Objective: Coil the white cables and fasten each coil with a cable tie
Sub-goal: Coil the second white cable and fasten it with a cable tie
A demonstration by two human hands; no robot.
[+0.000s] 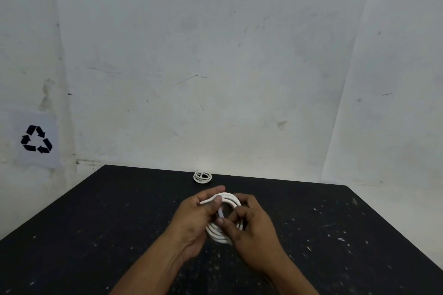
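Note:
A white cable coil of several loops is held over the middle of the black table. My left hand grips the coil's left side, thumb pressed on its top loops. My right hand holds the right side, and its thumb and fingers pinch a short white strip, seemingly a cable tie, in the coil's centre. A second, smaller white coil lies at the table's far edge, apart from both hands.
A scuffed white wall rises right behind the table. A paper with a black recycling symbol hangs on it at the left. The dark tabletop is speckled with pale marks.

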